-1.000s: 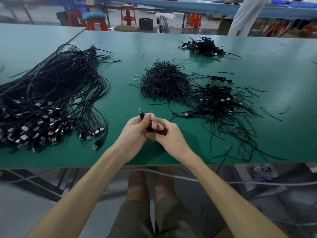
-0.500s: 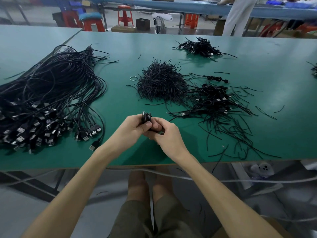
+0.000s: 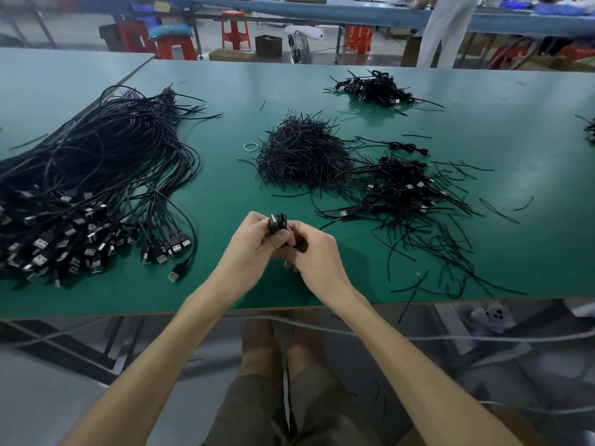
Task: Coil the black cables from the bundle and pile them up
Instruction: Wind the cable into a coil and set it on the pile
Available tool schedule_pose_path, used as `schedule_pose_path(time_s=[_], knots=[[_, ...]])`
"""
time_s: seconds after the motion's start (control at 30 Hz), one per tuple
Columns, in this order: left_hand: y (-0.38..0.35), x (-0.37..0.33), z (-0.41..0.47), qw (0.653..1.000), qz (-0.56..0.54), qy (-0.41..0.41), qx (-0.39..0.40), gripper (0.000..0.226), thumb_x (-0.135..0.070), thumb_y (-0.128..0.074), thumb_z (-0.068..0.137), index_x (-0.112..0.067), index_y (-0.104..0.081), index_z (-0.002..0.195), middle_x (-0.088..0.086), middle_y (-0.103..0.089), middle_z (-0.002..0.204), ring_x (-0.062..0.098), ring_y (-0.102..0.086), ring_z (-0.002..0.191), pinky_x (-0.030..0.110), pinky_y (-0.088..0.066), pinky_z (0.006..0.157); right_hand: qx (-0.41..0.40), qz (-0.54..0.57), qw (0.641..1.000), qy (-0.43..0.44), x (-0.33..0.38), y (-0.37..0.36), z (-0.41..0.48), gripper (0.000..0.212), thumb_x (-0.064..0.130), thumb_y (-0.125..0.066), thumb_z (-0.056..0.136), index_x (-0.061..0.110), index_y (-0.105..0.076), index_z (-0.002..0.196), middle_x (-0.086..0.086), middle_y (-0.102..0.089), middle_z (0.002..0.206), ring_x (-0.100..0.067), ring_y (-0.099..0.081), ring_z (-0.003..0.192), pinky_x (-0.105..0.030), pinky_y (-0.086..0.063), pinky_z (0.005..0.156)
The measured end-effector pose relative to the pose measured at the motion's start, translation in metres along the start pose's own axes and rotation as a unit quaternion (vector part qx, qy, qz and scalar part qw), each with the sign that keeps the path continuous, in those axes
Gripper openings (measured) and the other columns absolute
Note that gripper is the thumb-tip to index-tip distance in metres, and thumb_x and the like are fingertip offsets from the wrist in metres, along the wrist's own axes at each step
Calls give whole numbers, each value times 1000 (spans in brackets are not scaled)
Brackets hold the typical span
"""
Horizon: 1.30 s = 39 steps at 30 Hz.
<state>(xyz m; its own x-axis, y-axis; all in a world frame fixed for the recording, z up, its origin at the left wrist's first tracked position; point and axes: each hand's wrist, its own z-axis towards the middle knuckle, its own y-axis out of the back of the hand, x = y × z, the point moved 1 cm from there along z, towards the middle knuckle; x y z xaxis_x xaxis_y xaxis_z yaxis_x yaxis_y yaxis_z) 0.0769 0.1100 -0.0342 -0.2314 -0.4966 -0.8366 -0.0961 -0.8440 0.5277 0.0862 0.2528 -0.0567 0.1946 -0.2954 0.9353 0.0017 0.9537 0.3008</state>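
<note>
Fingers [image 3: 280, 237] of left hand [image 3: 249, 247] and right hand [image 3: 318, 257] grip a coiled cable [image 3: 277, 221].

**A:** Quick tally: two hands in play, left hand [image 3: 254, 249] and right hand [image 3: 317, 255], with one coiled cable [image 3: 277, 222] held between them.

**B:** And across the desk [image 3: 225, 284]?

**A:** One big bundle [image 3: 96, 175] of loose cables, its plugs too many to count. One heap of short ties [image 3: 299, 156].

**B:** Coiled piles?

**A:** Two clear ones, near pile [image 3: 402, 188] and far pile [image 3: 373, 88], plus a sliver of a third [image 3: 590, 130]. Two small rings [image 3: 250, 146], [image 3: 418, 273].

**B:** Behind?

**A:** Four stools [image 3: 235, 30] that I can make out, one fan [image 3: 297, 48].
</note>
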Motion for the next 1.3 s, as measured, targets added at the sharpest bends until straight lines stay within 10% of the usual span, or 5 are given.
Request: schedule_pose_path(time_s=[0.2, 0.37, 0.57, 0.77, 1.3], knots=[[18, 8, 3, 1000, -8, 18, -5, 11, -19, -79, 86, -26, -72, 82, -2, -71, 79, 18, -63, 76, 41, -52, 81, 27, -89, 995, 20, -1, -3, 1, 31, 1, -67, 89, 12, -72, 118, -5, -71, 98, -12, -58, 79, -30, -51, 76], [23, 12, 1, 997, 29, 34, -62, 21, -39, -85, 78, -26, -70, 73, -15, -69, 61, -3, -56, 52, 12, -39, 53, 23, -133, 990, 38, 0, -4, 0, 25, -2, -61, 93, 10, -74, 111, -4, -71, 100, -19, -63, 93, -31, -51, 80], [15, 9, -4, 993, 9, 96, -65, 41, -43, -81, 83, -24, -50, 102, -3, -69, 88, 10, -71, 67, 29, -55, 64, -6, -208, 975, 72, -1, -6, -5, 22, -3, -57, 97, 9, -74, 102, -1, -67, 92, -16, -58, 82, -28, -45, 73], [22, 9, -2, 993, 114, 36, -24, 25, -40, -74, 89, -22, -60, 100, -6, -64, 95, 5, -63, 84, 13, -43, 68, -6, -236, 968, 86, 2, -8, -7, 21, -4, -55, 97, 6, -72, 104, -5, -63, 92, -21, -58, 81, -37, -49, 73], [31, 12, 6, 989, 140, 1, 40, 28, -9, -67, 89, -32, -77, 101, -2, -68, 97, 0, -57, 68, 8, -39, 62, 7, -353, 931, 94, 0, -15, -8, 19, -4, -53, 100, 9, -61, 113, -3, -55, 103, -22, -53, 95, -35, -47, 73]])
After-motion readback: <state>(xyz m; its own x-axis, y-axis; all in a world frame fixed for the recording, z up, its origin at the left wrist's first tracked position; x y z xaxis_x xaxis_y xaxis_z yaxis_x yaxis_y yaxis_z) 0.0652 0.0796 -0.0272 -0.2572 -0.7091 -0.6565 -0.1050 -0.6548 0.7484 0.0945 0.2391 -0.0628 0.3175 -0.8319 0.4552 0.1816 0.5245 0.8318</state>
